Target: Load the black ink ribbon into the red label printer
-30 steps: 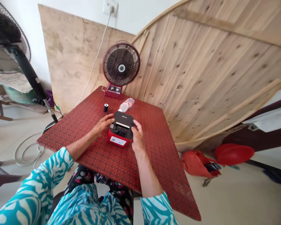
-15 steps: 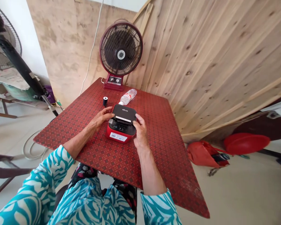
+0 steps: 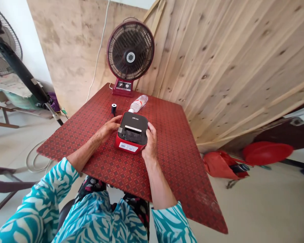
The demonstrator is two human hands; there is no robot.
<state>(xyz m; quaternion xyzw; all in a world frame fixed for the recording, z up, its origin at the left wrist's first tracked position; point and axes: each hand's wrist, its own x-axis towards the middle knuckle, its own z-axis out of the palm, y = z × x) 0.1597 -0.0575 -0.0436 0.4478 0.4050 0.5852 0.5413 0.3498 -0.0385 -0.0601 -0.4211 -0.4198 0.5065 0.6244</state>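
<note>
Patterned red table (image 3: 167, 162) carried red-black device (image 3: 133, 130) near its middle, bottle (image 3: 139, 103) just behind. Left hand (image 3: 108, 129), right hand (image 3: 150, 141) flanked device, touching its sides; grip: fingers lightly curved, not pinched together.

Wall (image 3: 36, 44): bright white;
Table (image 3: 172, 162): evenly lit, soft shadows;
Planks (image 3: 218, 67): stretched toward the edge;
Floor (image 3: 255, 202): blurred at right

No text is readable: the lettering on the black lid (image 3: 135, 122) and white label (image 3: 128, 147), mid-frame, is too small
</note>
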